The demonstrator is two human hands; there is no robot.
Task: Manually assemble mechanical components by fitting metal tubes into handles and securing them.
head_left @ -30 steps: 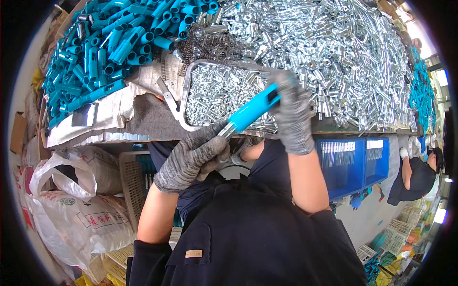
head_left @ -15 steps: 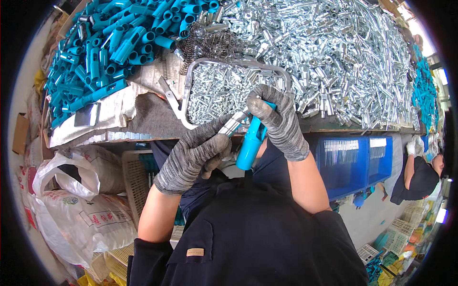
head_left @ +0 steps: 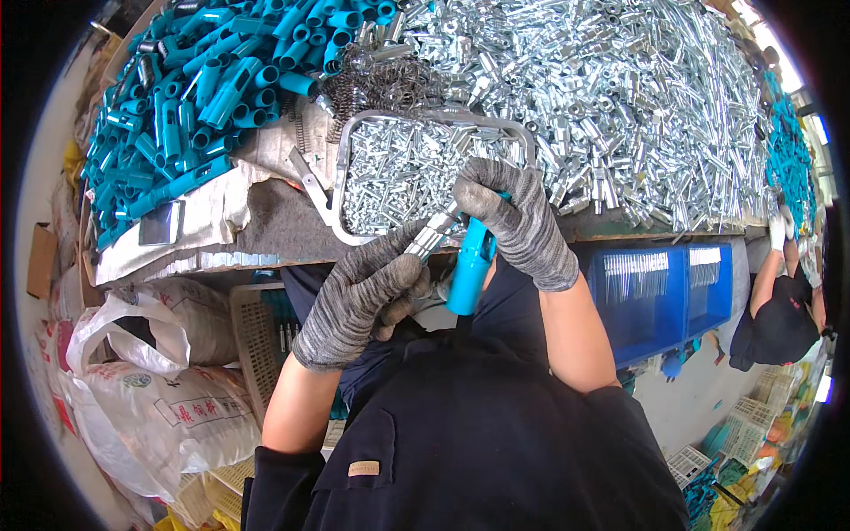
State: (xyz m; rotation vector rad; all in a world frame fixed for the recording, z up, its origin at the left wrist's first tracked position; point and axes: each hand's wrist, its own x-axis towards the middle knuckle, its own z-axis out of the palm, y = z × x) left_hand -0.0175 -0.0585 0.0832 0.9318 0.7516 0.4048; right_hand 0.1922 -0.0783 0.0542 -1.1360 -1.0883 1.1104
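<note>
A: Grip now? R hand [head_left: 518,221] clenched on top of the blue tube [head_left: 469,265], L hand [head_left: 367,296] pinching the silver metal piece [head_left: 434,237] right at the tube's upper end.

B: Changed vs a sec ago?

A: Yep. Tube was slanted up toward the tray, R hand out over the parts. Now it's swung down, hangs nearly upright btw both hands, close to the body. Hands have come together, gloves almost touching.

B: Meaning?

A: Looks like the metal piece is going into the tube end. Can't tell if seated; R fingers cover the joint.

B: Around it?

A: Just beyond the grip, metal tray [head_left: 350,142] of small silver bits. Further out, big silver heap [head_left: 620,97]; to the left of that, pile of blue tubes [head_left: 204,97]. Blue bins [head_left: 660,292] to the R, below table edge.
</note>
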